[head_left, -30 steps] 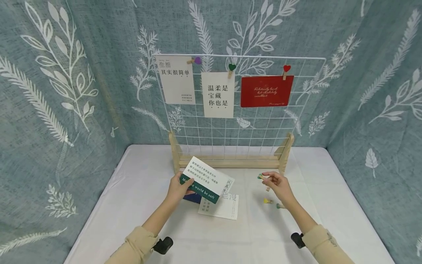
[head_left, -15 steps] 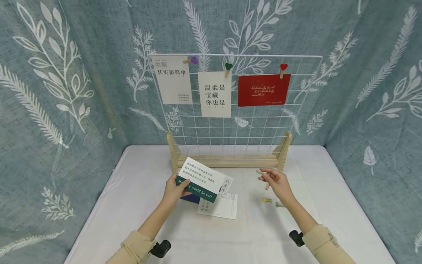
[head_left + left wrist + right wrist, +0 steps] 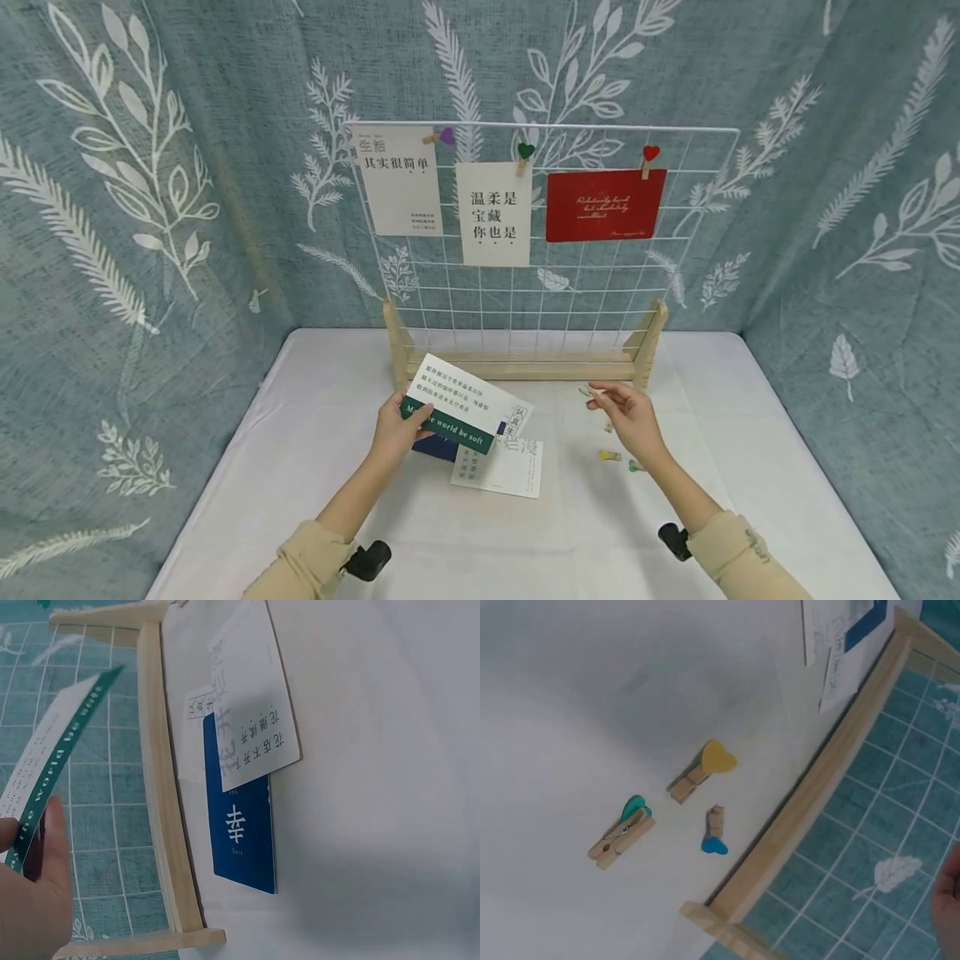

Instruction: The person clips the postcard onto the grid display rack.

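Observation:
In the head view my left hand (image 3: 397,429) pinches a white card with a green band (image 3: 450,404), thumb on its printed face, raised above the table. My right hand (image 3: 628,421) pinches a small wooden clip with a greenish end (image 3: 587,392) between thumb and fingertips; in the right wrist view only the hand's edge shows. Below it lie clips with a yellow heart (image 3: 718,757), a green heart (image 3: 622,834) and a blue heart (image 3: 715,845). Under the held card lie a navy card (image 3: 244,840), a white card (image 3: 259,697) and another white card (image 3: 193,742), partly covered.
Behind the hands stands a white wire grid (image 3: 585,312) on a wooden base (image 3: 517,371). Clips hold a white card (image 3: 401,192), a second white card (image 3: 493,229) and a red card (image 3: 603,204) on it. Patterned curtains (image 3: 150,275) surround the white table (image 3: 300,433).
The clip in my right fingertips has turned and moved slightly left and up. My left hand keeps its grip on the green-banded card, which has shifted slightly left.

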`<state>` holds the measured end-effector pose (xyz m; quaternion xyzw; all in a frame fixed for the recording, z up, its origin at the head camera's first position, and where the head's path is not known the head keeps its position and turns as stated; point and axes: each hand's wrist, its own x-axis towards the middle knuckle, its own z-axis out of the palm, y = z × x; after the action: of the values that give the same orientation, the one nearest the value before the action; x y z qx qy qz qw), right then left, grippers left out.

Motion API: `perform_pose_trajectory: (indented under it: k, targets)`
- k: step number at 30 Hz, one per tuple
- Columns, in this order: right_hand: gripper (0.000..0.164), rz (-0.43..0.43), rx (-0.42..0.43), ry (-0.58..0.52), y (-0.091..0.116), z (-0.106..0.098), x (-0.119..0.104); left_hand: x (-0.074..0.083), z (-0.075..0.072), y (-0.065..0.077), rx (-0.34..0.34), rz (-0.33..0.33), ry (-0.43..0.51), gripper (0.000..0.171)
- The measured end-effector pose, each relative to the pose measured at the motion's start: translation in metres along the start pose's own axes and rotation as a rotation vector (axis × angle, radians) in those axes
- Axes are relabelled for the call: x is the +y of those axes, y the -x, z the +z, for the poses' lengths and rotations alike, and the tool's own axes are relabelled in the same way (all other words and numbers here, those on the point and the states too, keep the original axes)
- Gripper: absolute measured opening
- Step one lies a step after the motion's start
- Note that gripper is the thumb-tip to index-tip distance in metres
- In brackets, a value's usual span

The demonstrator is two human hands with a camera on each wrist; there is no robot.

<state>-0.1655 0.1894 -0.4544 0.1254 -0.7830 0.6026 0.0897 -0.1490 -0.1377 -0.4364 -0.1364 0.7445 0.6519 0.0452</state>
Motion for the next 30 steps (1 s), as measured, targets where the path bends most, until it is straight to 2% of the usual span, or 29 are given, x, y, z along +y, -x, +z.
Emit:
perform_pose_trajectory:
  k: [3, 10, 14, 22, 27, 30]
  targets:
    - [0.022, 0.001, -0.019, -0.002, 0.000, 0.000, -0.001, 0.001, -0.001, 0.000, 0.023, 0.005, 0.009, 0.025]
    - [0.031, -0.050, -0.191, 0.057, -0.001, -0.003, -0.001, 0.001, -0.004, -0.004, 0.027, -0.009, 0.000, 0.028]
    - [0.033, -0.050, -0.243, 0.041, -0.003, -0.003, -0.002, 0.002, -0.005, -0.007, 0.019, -0.002, 0.013, 0.029]
    - [0.029, -0.076, -0.169, -0.041, -0.004, 0.001, 0.003, 0.006, -0.009, -0.007, 0.010, -0.014, 0.029, 0.025]
    - [0.026, -0.042, -0.086, -0.071, -0.005, 0.003, 0.002, 0.009, -0.011, -0.009, 0.010, -0.014, 0.032, 0.026]
    - [0.024, -0.039, -0.076, -0.080, -0.008, 0.003, 0.001, 0.011, -0.012, -0.011, 0.014, -0.013, 0.034, 0.027]
